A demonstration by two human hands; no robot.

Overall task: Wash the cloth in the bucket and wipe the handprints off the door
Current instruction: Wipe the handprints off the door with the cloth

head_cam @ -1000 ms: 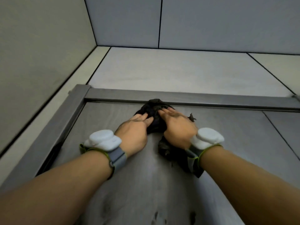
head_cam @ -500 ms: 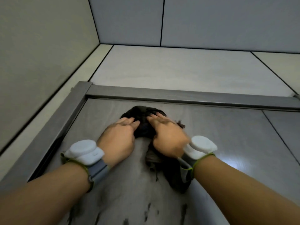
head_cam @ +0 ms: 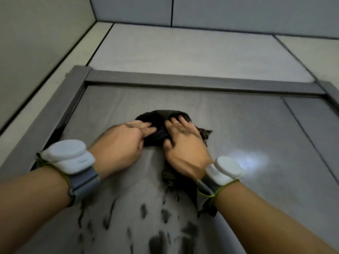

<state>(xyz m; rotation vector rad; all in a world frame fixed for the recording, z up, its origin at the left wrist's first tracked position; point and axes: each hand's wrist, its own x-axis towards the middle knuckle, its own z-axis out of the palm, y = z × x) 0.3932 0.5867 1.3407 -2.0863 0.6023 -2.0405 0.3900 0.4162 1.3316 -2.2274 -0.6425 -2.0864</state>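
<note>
A dark wet cloth (head_cam: 159, 123) is pressed flat against the grey metal door (head_cam: 238, 129). My left hand (head_cam: 121, 145) lies on its left part and my right hand (head_cam: 183, 145) on its right part, fingers spread over the fabric. A loose end of the cloth hangs down under my right wrist. Dark smudges and handprints (head_cam: 161, 228) mark the door below my hands. The bucket is out of view.
The door's grey frame (head_cam: 183, 82) runs across above the cloth and down the left side (head_cam: 55, 121). Pale wall panels (head_cam: 183, 50) rise above the frame. A bright light reflection (head_cam: 251, 160) shines on the door to the right.
Both hands have slid the cloth down the door, away from the top frame. More dark smudges have come into view at the bottom.
</note>
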